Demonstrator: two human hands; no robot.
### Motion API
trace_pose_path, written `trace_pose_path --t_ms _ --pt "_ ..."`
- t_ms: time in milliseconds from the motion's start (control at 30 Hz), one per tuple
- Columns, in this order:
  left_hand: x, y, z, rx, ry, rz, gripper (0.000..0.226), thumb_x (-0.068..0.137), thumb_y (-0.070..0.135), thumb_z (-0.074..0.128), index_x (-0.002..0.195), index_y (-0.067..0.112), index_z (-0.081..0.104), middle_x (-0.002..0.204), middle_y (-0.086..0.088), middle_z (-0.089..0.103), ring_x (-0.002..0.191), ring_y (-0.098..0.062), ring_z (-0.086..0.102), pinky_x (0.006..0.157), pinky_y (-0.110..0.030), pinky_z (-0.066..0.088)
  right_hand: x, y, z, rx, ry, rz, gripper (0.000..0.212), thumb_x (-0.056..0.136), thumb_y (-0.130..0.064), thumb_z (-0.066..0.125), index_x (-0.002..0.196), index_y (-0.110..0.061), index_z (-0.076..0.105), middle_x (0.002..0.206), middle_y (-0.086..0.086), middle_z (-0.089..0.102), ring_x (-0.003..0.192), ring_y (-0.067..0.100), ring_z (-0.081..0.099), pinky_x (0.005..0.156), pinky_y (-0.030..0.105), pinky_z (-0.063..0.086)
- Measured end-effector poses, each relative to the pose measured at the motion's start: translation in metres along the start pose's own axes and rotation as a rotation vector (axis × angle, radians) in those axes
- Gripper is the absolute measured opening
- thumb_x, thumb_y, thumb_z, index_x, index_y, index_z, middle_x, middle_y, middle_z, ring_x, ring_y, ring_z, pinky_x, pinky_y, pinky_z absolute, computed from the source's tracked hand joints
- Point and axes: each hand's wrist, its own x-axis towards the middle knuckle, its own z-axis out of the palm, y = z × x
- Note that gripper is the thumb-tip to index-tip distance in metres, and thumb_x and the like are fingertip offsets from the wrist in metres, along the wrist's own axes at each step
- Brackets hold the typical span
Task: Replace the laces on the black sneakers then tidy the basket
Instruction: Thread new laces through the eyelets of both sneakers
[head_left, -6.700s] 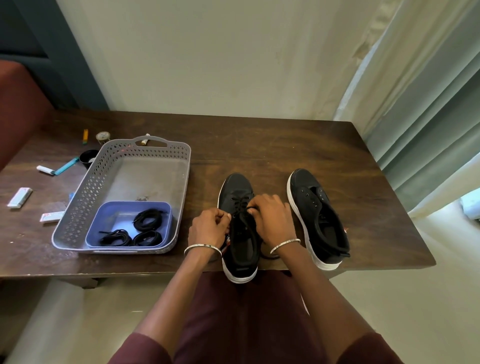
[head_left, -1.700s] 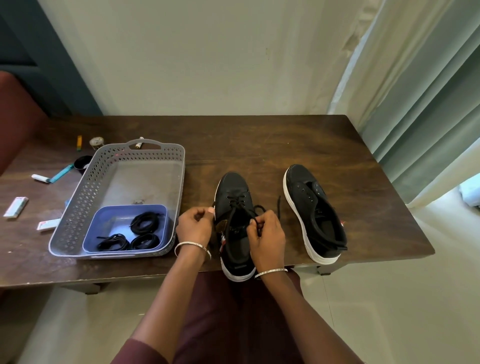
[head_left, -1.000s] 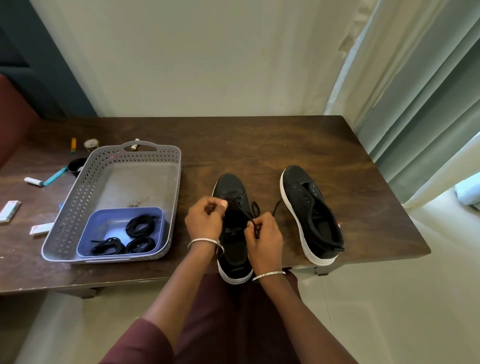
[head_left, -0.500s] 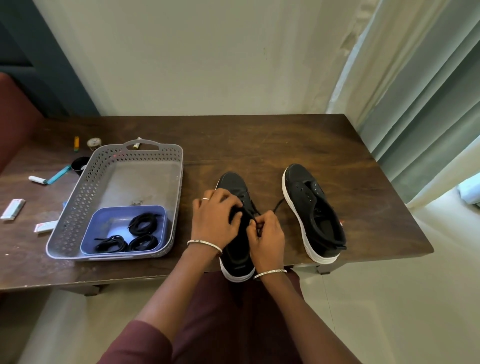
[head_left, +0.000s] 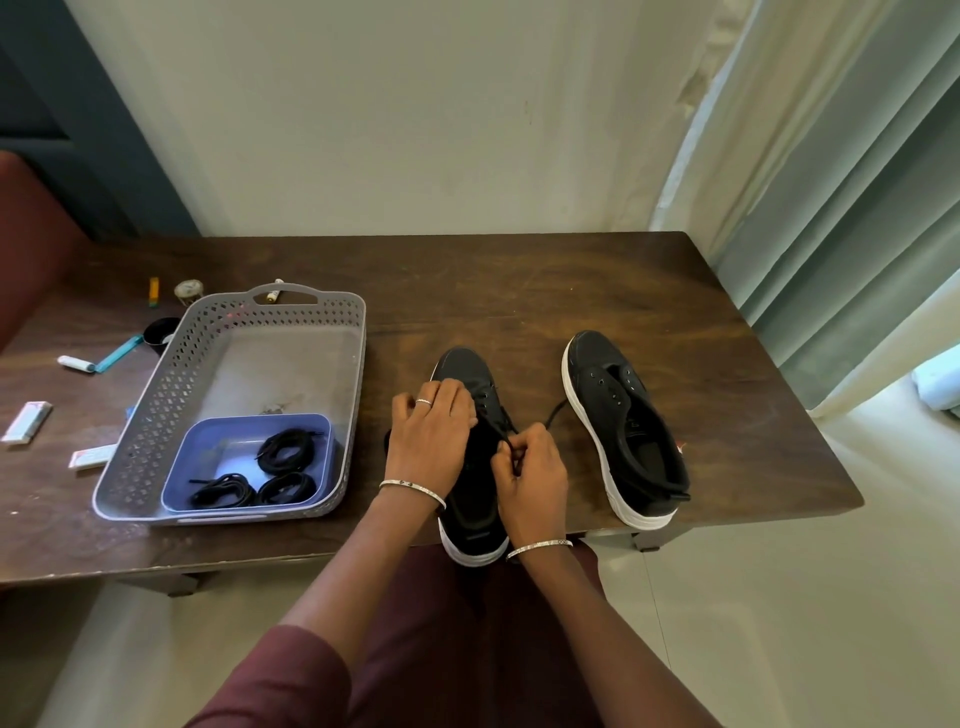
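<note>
Nearest the camera, two forearms in maroon sleeves reached forward to the near edge of the bench (head_left: 519, 291). The first sneaker (head_left: 465, 366), black with a white sole, stood there with its heel at that edge and its toe pointing away. The right hand (head_left: 535, 475) was closed, its fingertips pinching a black lace (head_left: 553, 415) above the eyelets on the shoe's right side. The free end of the lace ran out toward the second sneaker (head_left: 623, 415). The left hand (head_left: 431, 431) lay flat on the upper of the first sneaker, fingers extended across the tongue area and holding nothing. Each wrist carried a thin silver bangle.

The second sneaker stood just to the right, apart from the first, with no lace visible in its eyelets.

To the left, a grey perforated basket (head_left: 156, 415) rested on the bench. A blue tray (head_left: 208, 457) sat in its near end and held three coiled black laces (head_left: 283, 452).

Beyond the basket's left side, several small items lay scattered on the bench; most were too small to identify. A pale wall rose behind the bench, with a light curtain (head_left: 831, 208) at the right.
</note>
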Motion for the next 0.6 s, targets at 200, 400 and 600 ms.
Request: trace_pose_path --t_ms 200,400,600 --pt "-0.001 0.000 -0.006 -0.150 -0.063 -0.084 0.026 0.071 0.028 0.083 0.095 0.026 0.073 0.110 0.005 0.063 0.107 -0.021 0.057 0.082 -0.042 0.044 0.000 -0.001 -0.001 -0.008 -0.014 0.009 0.014 0.093 -0.012 0.061 0.085 -0.013 0.049 0.081 -0.004 0.050 0.066 0.003 0.045 0.058 0.012 0.035" --pt "-0.002 0.002 -0.005 -0.169 0.016 -0.080 0.006 0.074 0.026 0.082 0.077 0.028 0.076 0.100 0.010 0.065 0.102 -0.018 0.056 0.084 -0.037 0.032 0.001 0.000 -0.001 -0.009 -0.023 0.014 0.014 0.093 -0.013 0.060 0.085 -0.013 0.048 0.081 -0.001 0.051 0.068 0.010 0.045 0.057 0.014 0.033" --pt "0.000 -0.004 -0.012 -1.179 -0.074 -0.957 0.004 0.082 0.028 0.078 0.083 0.024 0.079 0.081 0.012 0.073 0.085 -0.008 0.066 0.079 -0.026 0.049 0.000 0.000 -0.001 -0.006 -0.005 -0.010 0.016 0.092 -0.011 0.060 0.083 -0.013 0.048 0.080 -0.004 0.049 0.066 0.005 0.044 0.058 0.011 0.035"
